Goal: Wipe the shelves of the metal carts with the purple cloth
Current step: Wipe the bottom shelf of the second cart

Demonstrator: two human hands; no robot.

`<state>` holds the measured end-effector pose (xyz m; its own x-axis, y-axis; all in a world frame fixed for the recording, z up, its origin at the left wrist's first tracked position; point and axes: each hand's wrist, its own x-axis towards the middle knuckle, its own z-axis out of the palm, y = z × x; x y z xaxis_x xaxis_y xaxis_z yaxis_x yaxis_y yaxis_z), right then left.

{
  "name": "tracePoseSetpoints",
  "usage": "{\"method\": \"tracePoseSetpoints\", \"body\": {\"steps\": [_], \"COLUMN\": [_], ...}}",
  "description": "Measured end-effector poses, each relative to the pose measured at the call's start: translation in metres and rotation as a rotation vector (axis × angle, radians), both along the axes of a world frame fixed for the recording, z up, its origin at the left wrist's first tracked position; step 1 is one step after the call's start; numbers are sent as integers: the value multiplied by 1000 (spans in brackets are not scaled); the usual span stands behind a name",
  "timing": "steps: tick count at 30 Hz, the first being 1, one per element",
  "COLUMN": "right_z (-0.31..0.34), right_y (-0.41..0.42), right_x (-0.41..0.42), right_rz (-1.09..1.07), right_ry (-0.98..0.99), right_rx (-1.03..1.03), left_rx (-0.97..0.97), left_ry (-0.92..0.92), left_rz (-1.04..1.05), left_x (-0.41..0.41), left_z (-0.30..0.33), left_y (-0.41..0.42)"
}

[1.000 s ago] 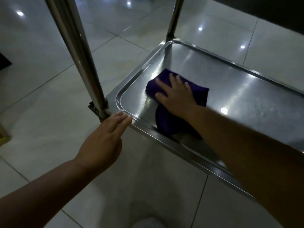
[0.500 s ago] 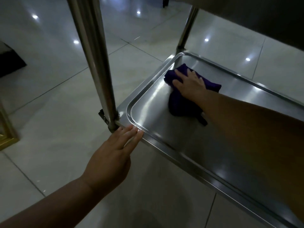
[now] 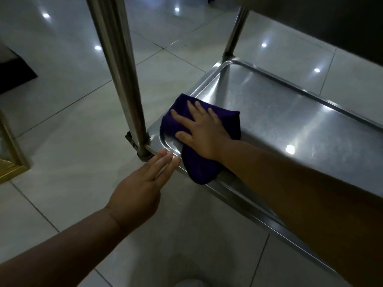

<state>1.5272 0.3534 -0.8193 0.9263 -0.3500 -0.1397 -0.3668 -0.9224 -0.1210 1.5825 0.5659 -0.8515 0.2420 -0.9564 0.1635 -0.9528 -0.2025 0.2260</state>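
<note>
— Now that the purple cloth [image 3: 226, 123] has come back from the far corner of the shelf [image 3: 290, 121] to the near one, where are you with it?

— My right hand [image 3: 199, 129] lies flat on it, fingers [image 3: 191, 106] spread and straight, pressing it into the corner by the cart's upright post [image 3: 122, 79]. One fold hangs over the front rim.

— And the other hand?

— My left hand [image 3: 143, 187] is where it was, fingers straight and together, tips resting on the rim just beside the post, holding nothing.

— So that end of the shelf is done?

— I judge so: half a second ago the cloth was up by the back post [image 3: 235, 32]; now it has swept the whole short side. The long stretch to the right remains.
</note>
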Motion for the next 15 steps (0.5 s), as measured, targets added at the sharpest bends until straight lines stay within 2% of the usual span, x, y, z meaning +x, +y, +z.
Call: {"method": "tracePoseSetpoints", "body": {"steps": [5,10,13,15], "right_z": [0,2,1,1], "right_y": [21,29,44,57], "right_x": [-32,-115,-175,-196], "right_rz": [69,-18,-66,-73], "right_ry": [8,66,22,11], "right_rx": [1,60,104,63], "left_rx": [30,47,58,79], "left_ry": [2,-13,-48,-47], "left_rz": [20,57,34,31], "left_x": [-4,-13,-9,-8], "left_z": [-6,0,3,7], "left_y": [4,4,4,5]}}
